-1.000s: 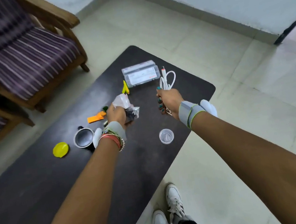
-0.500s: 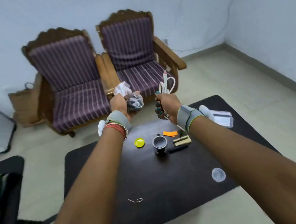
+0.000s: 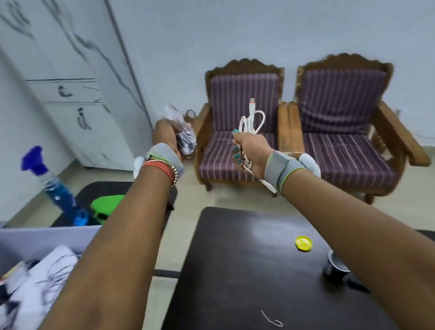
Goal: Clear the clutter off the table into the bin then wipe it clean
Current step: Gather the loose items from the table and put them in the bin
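My left hand (image 3: 164, 137) grips a crumpled clear plastic wrapper (image 3: 183, 134) with dark contents, held up in the air left of the table. My right hand (image 3: 249, 147) grips a coiled white charging cable (image 3: 253, 120), its plug pointing up. The dark table (image 3: 236, 273) lies below with a yellow lid (image 3: 303, 243), a small dark cup (image 3: 333, 266) partly behind my right arm, and a thin white string (image 3: 272, 318). A grey bin (image 3: 23, 244) with papers and wrappers inside stands at the lower left, under my left forearm.
Two wooden chairs with purple striped cushions (image 3: 236, 130) (image 3: 347, 127) stand behind the table. A blue spray bottle (image 3: 56, 187) and a green object (image 3: 106, 205) sit on a second dark surface (image 3: 100, 187) at left. A white cupboard (image 3: 75, 82) stands behind.
The view has swung left: the bin, spray bottle and cupboard have come into sight and the table has shifted to the lower right. Both hands still hold the same wrapper and cable.
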The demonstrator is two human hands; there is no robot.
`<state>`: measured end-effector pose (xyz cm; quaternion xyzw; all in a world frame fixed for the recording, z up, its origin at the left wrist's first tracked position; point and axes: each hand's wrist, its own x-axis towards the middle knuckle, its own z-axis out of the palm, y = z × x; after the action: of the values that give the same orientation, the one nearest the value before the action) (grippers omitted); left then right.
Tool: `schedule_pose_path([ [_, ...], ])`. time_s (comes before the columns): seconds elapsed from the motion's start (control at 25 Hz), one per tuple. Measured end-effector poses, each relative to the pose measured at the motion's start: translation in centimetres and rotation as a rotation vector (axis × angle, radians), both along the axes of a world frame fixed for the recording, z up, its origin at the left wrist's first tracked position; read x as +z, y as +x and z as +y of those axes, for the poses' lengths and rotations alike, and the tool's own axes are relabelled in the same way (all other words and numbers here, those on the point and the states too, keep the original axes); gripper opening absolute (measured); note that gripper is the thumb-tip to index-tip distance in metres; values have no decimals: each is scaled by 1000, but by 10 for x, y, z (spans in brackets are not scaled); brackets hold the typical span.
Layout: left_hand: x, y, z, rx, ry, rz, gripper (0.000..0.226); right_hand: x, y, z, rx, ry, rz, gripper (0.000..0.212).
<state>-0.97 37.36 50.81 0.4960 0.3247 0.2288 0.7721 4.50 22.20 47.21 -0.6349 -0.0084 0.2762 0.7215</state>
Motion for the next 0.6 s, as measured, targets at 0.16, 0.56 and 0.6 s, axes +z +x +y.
schedule_pose_path([
  [0.16, 14, -53, 96, 211, 17, 21, 21, 8, -35, 106, 210, 45, 42, 36],
  [0.56, -26, -192, 263, 546, -158, 119, 29, -33, -176, 307, 672, -187, -29, 30],
  [0.6, -38, -205, 277, 553, -160, 156, 32, -39, -190, 319, 721, -217, -10, 31],
])
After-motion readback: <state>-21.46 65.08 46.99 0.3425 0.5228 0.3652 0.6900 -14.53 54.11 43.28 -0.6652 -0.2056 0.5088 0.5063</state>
